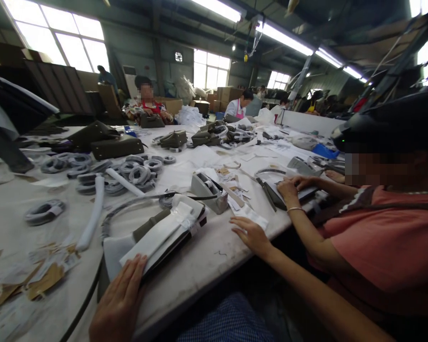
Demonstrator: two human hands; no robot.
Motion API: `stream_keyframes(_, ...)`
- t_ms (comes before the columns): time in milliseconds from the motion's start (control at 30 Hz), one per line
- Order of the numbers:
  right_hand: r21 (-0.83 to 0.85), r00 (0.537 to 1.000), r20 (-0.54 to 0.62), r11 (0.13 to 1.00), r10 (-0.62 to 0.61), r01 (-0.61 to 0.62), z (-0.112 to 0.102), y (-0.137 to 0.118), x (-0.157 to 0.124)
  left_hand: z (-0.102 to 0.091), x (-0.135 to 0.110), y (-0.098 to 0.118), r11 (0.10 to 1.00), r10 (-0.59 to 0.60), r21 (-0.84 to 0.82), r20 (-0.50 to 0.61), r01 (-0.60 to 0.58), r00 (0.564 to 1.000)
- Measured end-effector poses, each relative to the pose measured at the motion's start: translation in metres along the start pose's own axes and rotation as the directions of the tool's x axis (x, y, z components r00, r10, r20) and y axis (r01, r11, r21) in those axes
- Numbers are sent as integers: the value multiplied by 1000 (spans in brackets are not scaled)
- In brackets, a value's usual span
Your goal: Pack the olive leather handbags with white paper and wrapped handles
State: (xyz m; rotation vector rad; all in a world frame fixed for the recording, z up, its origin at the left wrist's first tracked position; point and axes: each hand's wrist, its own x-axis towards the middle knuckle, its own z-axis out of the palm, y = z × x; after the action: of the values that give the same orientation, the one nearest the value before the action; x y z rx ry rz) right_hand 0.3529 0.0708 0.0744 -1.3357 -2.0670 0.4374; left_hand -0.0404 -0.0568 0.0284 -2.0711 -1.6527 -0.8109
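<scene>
My left hand [119, 299] is flat, palm down, fingers spread and gripping nothing. Its fingertips rest on the near corner of the paper-wrapped bag [160, 235]. The bag lies on the counter [199, 266] just ahead of that hand, with its long axis running from near-left up to far-right and olive body showing under the white wrap. My right hand [251, 233] is also open and empty, palm down at the counter edge, fingertips touching a white paper slip [251, 216]. It sits right of the bag's far end, near but apart, so the left hand is the nearer one. A tape dispenser [209, 190] stands just beyond the bag. Further left are a white tube [92, 213] and strap coils [135, 173]. A co-worker's hands [297, 185] are at work to my right, well apart from mine.
</scene>
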Motion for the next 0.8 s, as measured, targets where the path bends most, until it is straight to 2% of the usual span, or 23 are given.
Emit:
stream_keyframes(33,-116,1000,-19,993,-20,18,-9,19,1,0,0,0,1000,3,3,-2,-3,1000)
stream_keyframes(100,-229,1000,-22,973,-17,11,-20,48,3,0,-1,0,1000,11,10,-10,-11,1000)
stream_keyframes(167,-247,1000,-26,969,17,-23,-22,65,5,-1,0,0,1000,15,18,-13,-15,1000)
stream_keyframes(233,-235,998,-40,970,51,-59,-19,70,8,-2,1,1,1000,18,25,-16,-18,1000)
stream_keyframes(367,-215,994,-33,971,105,-110,-20,67,17,-2,3,2,1000,19,21,-24,-19,1000)
stream_keyframes(533,-186,988,18,971,157,-151,-31,67,27,2,2,0,1000,20,5,-23,-20,1000)
stream_keyframes(633,-188,987,10,970,161,-156,-38,63,30,1,1,1,1000,13,3,-28,-13,1000)
stream_keyframes(733,-199,992,-35,972,119,-124,-40,46,29,-1,1,1,1000,8,1,-27,-8,1000)
stream_keyframes(800,-193,997,-38,979,67,-73,-34,27,23,-2,0,2,1000,-1,0,-33,1,999)
